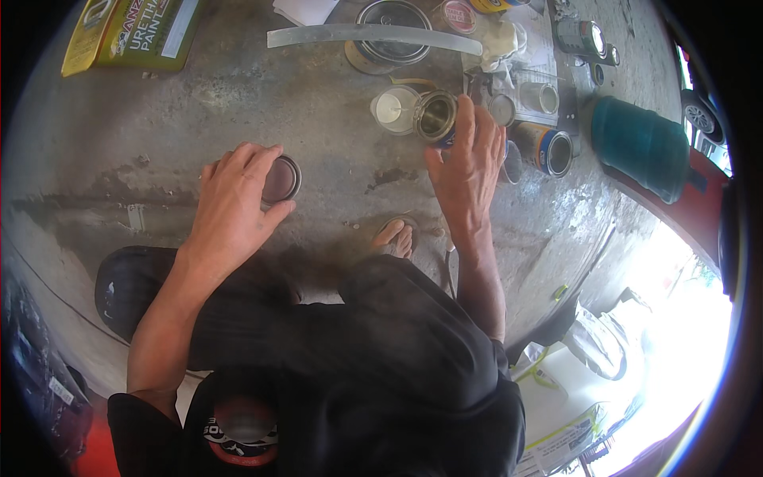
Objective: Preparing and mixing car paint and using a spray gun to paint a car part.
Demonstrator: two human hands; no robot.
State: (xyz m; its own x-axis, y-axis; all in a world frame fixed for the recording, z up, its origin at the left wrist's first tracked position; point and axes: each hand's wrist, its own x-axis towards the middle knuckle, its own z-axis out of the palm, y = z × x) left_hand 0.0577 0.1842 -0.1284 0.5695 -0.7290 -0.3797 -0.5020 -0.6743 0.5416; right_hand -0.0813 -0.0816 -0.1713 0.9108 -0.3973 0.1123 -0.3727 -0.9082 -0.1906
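My left hand (pixel 230 195) is curled around a small round can (pixel 281 181) with a brownish-red top and a metal rim, low over the concrete floor. Its fingers hide the can's far side. To the right, my right hand (pixel 470 163) grips an open metal can (pixel 435 116) between thumb and fingers. The inside of that can looks dark and shiny. Just left of it stands a clear plastic cup (pixel 385 106) with something white in it. Whether the cup and the open can touch, I cannot tell.
A large lidded can (pixel 370 62) stands at the back under a long translucent strip (pixel 318 36). Another open can (pixel 559 153) and a clear cup (pixel 543 97) sit at the right. Farther out are a teal drum (pixel 640 147) and a yellow-green tin (pixel 151 36).
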